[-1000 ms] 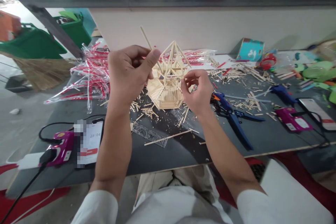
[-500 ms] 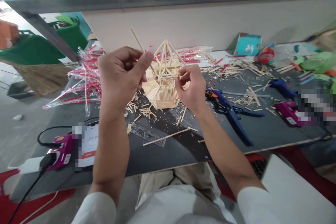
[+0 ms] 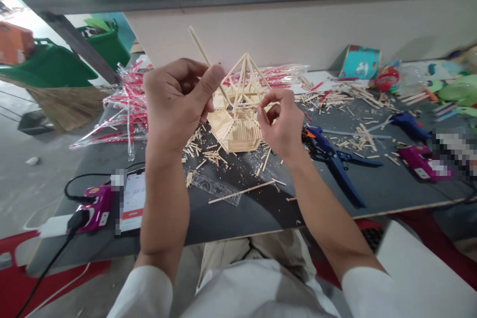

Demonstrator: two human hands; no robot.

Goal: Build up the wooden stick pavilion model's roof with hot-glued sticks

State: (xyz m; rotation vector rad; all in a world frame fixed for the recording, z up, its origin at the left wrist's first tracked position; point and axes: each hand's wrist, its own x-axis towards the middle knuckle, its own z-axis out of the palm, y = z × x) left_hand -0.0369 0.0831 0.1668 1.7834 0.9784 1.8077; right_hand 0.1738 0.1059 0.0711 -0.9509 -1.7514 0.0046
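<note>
Between the thumb and fingers of my left hand (image 3: 182, 99) is a long thin wooden stick (image 3: 199, 44), tilted with its top to the left. Its lower end reaches the roof frame of a small stick-built house model (image 3: 244, 139). This model has a pointed frame of thin sticks above a slatted, many-sided base. At the right side of the frame, my right hand (image 3: 282, 121) is closed in a pinch at the end of a short horizontal stick (image 3: 248, 105). Its fingertips partly hide the grip.
Loose stick pieces (image 3: 214, 156) and a clear ruler (image 3: 216, 188) lie in front. A blue-handled glue gun (image 3: 335, 169) is on the right, a phone (image 3: 133, 203) and purple power block (image 3: 97, 206) on the left. Plastic-wrapped red-and-white packets (image 3: 130, 104) lie behind my left arm.
The whole view has shifted slightly, so everything sits a little further right. Both hands keep their grips at the model, and the left-hand stick stays tilted.
</note>
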